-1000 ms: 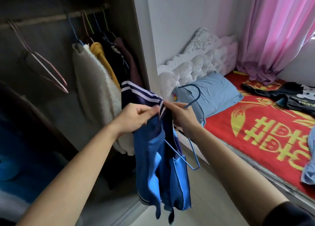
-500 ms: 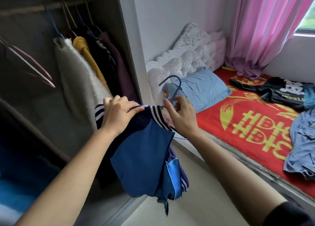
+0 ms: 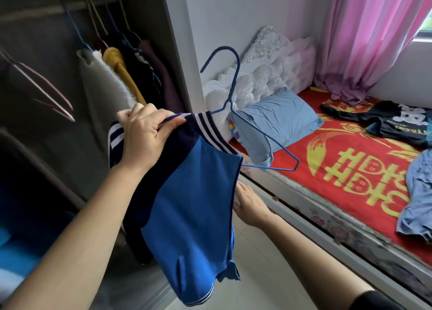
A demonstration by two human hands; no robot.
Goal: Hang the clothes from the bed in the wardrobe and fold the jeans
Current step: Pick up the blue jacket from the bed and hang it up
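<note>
My left hand (image 3: 146, 134) grips the navy, white-striped collar of a blue jacket (image 3: 187, 204) in front of the open wardrobe. A blue wire hanger (image 3: 236, 80) sits half inside the jacket, its hook up and its right shoulder sticking out bare. My right hand (image 3: 250, 201) is lower, at the jacket's right edge, its fingers hidden behind the fabric. On the red bedspread (image 3: 346, 169) lie a black printed shirt (image 3: 385, 120) and a light blue garment (image 3: 420, 192).
The wardrobe rail (image 3: 77, 4) carries several hung clothes, among them a white fleecy one (image 3: 102, 85) and a mustard one (image 3: 121, 71). An empty pink hanger (image 3: 42, 90) hangs at the left. A blue pillow (image 3: 278, 120) leans on the white headboard; pink curtains (image 3: 364, 41) hang behind.
My right hand has let go of the collar and dropped to the jacket's lower right edge. The hanger now stands upright with its hook raised, and my left hand lifted the collar.
</note>
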